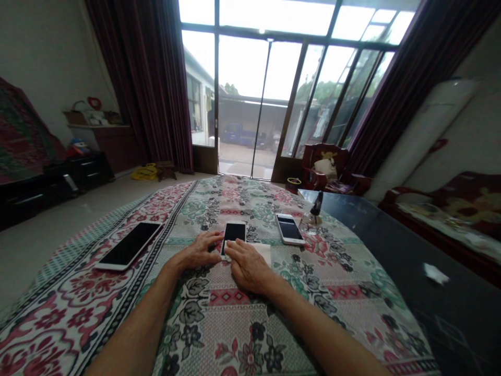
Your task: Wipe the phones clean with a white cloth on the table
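Observation:
A white-framed phone [235,231] with a dark screen lies flat on the patterned tablecloth [230,329] in front of me. My left hand [200,249] rests at its left edge, fingers apart. Over the phone's lower right part lies my right hand [248,265], its fingers stretched across the lower screen. A white sheet or cloth [263,253] shows partly beyond my right hand; the rest is hidden. To the right is a second white phone [289,228]. A larger white-edged device [130,245] with a black screen lies at the left.
A clear glass-like object [312,223] with a dark upright part [317,203] stands beyond the right phone. A dark table [391,250] adjoins on the right, with a crumpled white tissue [436,273] on it. Farther back are a wooden chair [309,156] and glass doors.

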A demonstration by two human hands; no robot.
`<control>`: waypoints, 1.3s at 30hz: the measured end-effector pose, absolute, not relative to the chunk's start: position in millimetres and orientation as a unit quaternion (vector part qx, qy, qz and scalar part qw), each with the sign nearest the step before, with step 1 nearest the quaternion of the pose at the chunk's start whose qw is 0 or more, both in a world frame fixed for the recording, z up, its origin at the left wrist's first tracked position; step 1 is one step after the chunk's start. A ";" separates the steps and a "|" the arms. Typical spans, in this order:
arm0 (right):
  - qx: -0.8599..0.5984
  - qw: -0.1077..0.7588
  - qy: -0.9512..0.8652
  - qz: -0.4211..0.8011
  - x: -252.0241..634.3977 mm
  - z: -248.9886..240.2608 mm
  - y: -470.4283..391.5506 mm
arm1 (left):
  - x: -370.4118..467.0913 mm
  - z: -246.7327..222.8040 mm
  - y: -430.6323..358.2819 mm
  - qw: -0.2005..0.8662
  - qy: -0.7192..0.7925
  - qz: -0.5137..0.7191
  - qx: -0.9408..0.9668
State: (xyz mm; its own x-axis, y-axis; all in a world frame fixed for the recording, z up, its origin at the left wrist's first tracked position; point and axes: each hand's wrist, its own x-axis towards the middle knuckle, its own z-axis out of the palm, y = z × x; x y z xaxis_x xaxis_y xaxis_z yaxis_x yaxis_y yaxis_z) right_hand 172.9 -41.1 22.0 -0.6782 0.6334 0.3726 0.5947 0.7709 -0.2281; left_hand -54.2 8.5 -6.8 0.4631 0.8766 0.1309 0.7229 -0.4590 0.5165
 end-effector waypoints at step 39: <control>-0.345 0.172 -0.921 0.052 164.9 21.0 -6.3 | -49.1 9.5 1.5 0.221 0.485 0.179 0.827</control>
State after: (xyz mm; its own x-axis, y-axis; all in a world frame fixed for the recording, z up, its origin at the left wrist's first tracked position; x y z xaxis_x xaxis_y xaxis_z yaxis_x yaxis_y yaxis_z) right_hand 164.9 -6.3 21.0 -0.7035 0.6528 0.2809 0.6171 0.7572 -0.2142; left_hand -49.1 1.5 9.5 0.4654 0.8812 0.0826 0.7227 -0.4323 0.5393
